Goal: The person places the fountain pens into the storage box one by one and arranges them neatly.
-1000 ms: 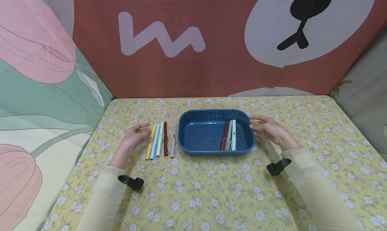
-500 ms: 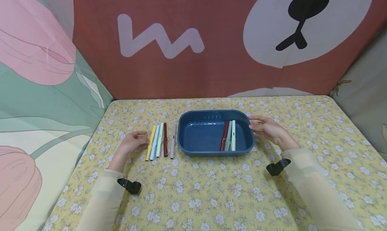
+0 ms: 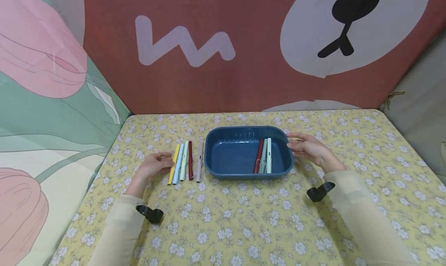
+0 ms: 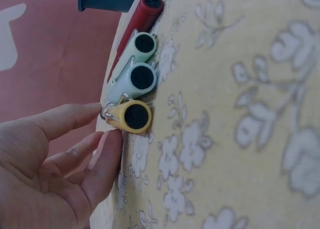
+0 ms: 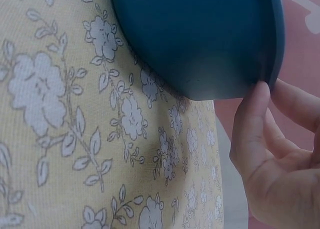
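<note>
A row of capped pens lies on the tablecloth left of a dark blue plastic tub (image 3: 228,177). The yellow pen (image 3: 173,173) is outermost, then the light blue pen (image 3: 178,161), the pale green pen (image 3: 184,161), the dark red pen (image 3: 190,161) and the mauve pen (image 3: 200,161). My left hand (image 3: 155,165) reaches the yellow pen, index fingertip by its clip, thumb along its outer side in the left wrist view. My right hand (image 3: 311,151) pinches the tub's right rim between thumb and fingers. Inside the tub lie a dark red pen (image 3: 259,155), a grey-green pen (image 3: 264,155) and a pale mint pen (image 3: 269,155).
A yellow floral cloth (image 3: 223,219) covers the table. Behind it hangs a red-brown fabric backdrop (image 3: 209,88) with a bear's muzzle, close to the table's far edge. A flower-print fabric (image 3: 42,134) stands along the left side.
My left hand first drew back slightly from the yellow pen, then came right, up to it again. My right hand stays on the tub's rim; the pens have not visibly moved.
</note>
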